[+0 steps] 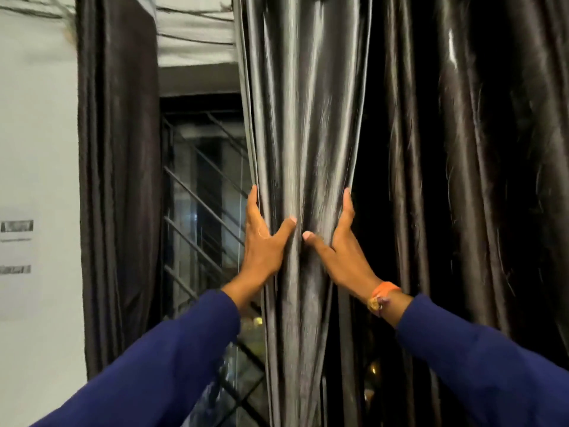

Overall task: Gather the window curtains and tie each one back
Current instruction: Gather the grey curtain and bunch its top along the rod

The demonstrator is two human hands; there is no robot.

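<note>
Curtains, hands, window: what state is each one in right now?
Middle curtain: bunched into folds between both hands, not tied.
Left curtain: hanging straight, untied.
Right curtain: hanging loose, untied.
Left hand: gripping the bunch's left edge, thumb in front.
Right hand: gripping the bunch's right edge, thumb in front.
Window: uncovered left of the bunch, grille showing.

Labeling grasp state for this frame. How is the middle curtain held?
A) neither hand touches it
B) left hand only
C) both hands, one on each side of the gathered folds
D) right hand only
C: the left hand and right hand wrap opposite sides of the gathered middle curtain, thumbs pressed to its front.
</note>
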